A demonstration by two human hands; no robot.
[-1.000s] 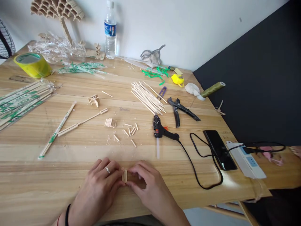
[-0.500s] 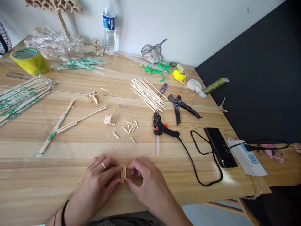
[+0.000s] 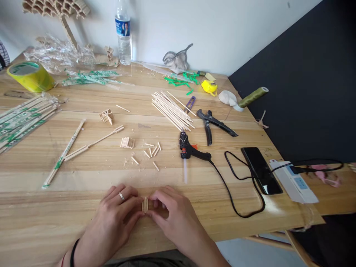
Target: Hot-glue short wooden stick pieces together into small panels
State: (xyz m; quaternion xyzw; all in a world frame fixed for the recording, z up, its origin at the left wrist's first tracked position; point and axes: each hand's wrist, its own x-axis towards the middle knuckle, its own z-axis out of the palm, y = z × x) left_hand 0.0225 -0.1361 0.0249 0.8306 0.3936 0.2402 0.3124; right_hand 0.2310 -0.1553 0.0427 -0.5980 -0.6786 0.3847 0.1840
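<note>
Between my two hands, near the table's front edge, is a small bundle of short wooden sticks (image 3: 145, 205) standing side by side. My left hand (image 3: 118, 211) pinches its left side with thumb and fingers; a ring and dark wristband show on it. From the other side my right hand (image 3: 171, 207) grips the same bundle between thumb and forefinger. Several loose cut stick pieces (image 3: 151, 152) lie beyond my hands, beside a small block of joined sticks (image 3: 127, 142). A black glue gun (image 3: 191, 148) with a clear glue stick rests right of them.
Long wooden sticks (image 3: 172, 111) lie mid-table beside black cutters (image 3: 217, 124). A cable (image 3: 230, 200) loops past a phone (image 3: 261, 170) and a power strip (image 3: 294, 181). Wrapped chopsticks (image 3: 25, 115), yellow tape (image 3: 30, 76) and a bottle (image 3: 124, 37) stand or lie left and back.
The view has shifted slightly, so most table items appear a little further left. Both hands keep their pinch on the stick bundle, which looks turned slightly.
</note>
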